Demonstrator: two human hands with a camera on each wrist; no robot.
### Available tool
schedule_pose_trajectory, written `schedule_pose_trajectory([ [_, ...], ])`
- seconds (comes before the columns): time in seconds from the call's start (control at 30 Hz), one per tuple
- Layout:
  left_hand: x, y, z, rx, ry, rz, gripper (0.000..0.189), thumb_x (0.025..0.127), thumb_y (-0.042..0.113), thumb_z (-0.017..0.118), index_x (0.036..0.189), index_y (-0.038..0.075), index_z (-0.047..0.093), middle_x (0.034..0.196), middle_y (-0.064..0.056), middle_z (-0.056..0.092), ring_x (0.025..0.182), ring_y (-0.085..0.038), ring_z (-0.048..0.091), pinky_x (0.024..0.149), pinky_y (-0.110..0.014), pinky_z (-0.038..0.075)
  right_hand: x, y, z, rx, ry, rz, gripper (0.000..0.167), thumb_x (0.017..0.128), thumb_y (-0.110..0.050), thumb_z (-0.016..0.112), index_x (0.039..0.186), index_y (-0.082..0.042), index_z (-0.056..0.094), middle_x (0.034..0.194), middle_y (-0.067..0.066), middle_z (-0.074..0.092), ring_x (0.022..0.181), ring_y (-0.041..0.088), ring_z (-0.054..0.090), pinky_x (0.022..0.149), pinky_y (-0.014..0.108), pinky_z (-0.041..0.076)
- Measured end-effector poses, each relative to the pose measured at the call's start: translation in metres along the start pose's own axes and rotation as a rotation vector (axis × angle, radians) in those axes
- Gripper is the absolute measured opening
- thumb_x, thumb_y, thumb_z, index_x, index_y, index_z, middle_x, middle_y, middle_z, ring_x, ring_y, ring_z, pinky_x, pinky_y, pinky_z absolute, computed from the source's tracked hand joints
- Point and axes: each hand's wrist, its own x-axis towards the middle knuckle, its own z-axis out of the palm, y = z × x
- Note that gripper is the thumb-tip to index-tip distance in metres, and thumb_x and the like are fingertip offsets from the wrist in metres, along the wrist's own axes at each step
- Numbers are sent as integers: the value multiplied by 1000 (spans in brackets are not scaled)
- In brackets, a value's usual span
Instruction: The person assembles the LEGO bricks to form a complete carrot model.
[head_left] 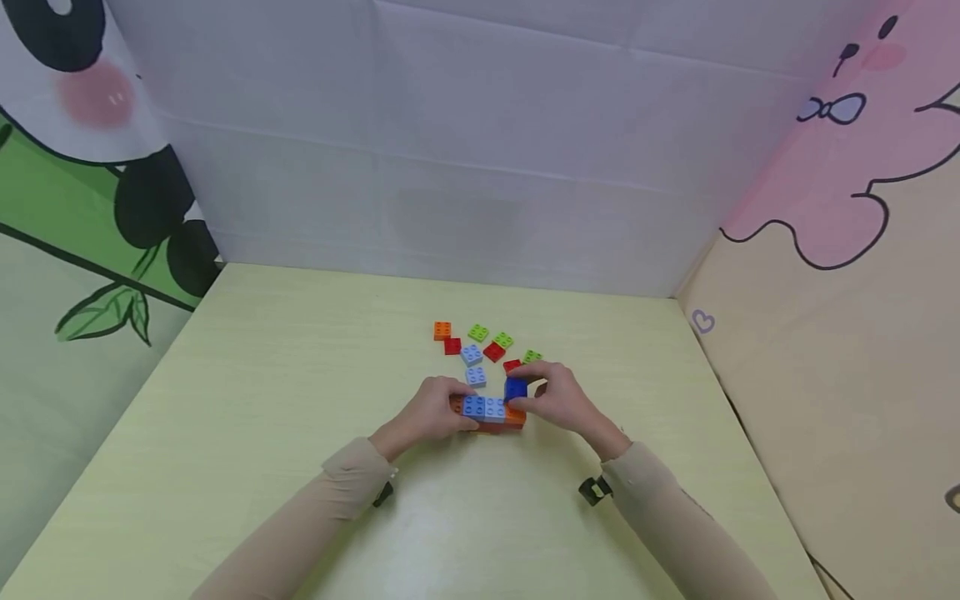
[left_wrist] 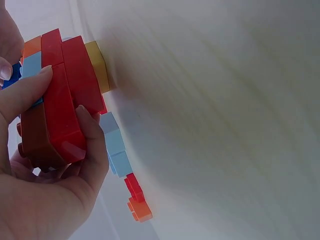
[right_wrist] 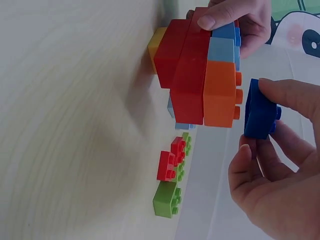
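My left hand [head_left: 432, 409] grips the left end of a stack of toy bricks [head_left: 493, 407], its thumb on a red brick [left_wrist: 66, 102] in the left wrist view. The stack has yellow at the bottom, red layers above, and a top row of brown, blue, light blue and orange. With thumb and fingers my right hand [head_left: 557, 401] pinches a dark blue brick [right_wrist: 261, 110]. In the right wrist view a small gap separates that brick from the studs of the orange brick [right_wrist: 220, 95] at the stack's right end.
Behind the stack, loose bricks lie on the pale table [head_left: 300, 350]: an orange one [head_left: 442, 331], light blue ones [head_left: 472, 355], red ones [head_left: 452, 346] and lime green ones [head_left: 478, 332]. A pale cloth wall [head_left: 480, 183] closes the back, with printed panels at both sides.
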Motion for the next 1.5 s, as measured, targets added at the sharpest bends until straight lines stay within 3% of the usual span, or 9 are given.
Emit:
schedule_pose_trajectory([
  [0.33,-1,-1,0,3,-4,24,43,76,21,83,115,9,69,110,-4,59,100,-21,50,88,-40,44,-4,-4,9,8,-43,5,40,78,-16,80,115,-8,68,106,-4,63,95,17,56,75,31,50],
  [0.97,-3,3,-2,-30,-3,15,41,75,19,83,113,10,70,108,-2,60,99,-21,50,87,-39,44,-8,-4,12,-3,-68,-5,43,76,-15,82,117,-8,67,104,-5,63,93,16,56,76,31,49],
  [1.23,-3,4,-2,-35,-3,14,47,74,21,84,116,8,69,112,-2,61,99,-20,51,89,-39,43,-9,0,14,4,-74,-23,44,77,-18,82,118,-10,67,106,-7,63,94,16,56,77,33,49],
  [1.5,-2,4,-2,-29,-11,18,39,75,20,83,111,10,71,104,1,60,96,-20,50,86,-38,43,-9,7,14,30,-73,8,40,78,-21,81,115,-16,69,108,-6,65,95,14,59,77,31,50],
])
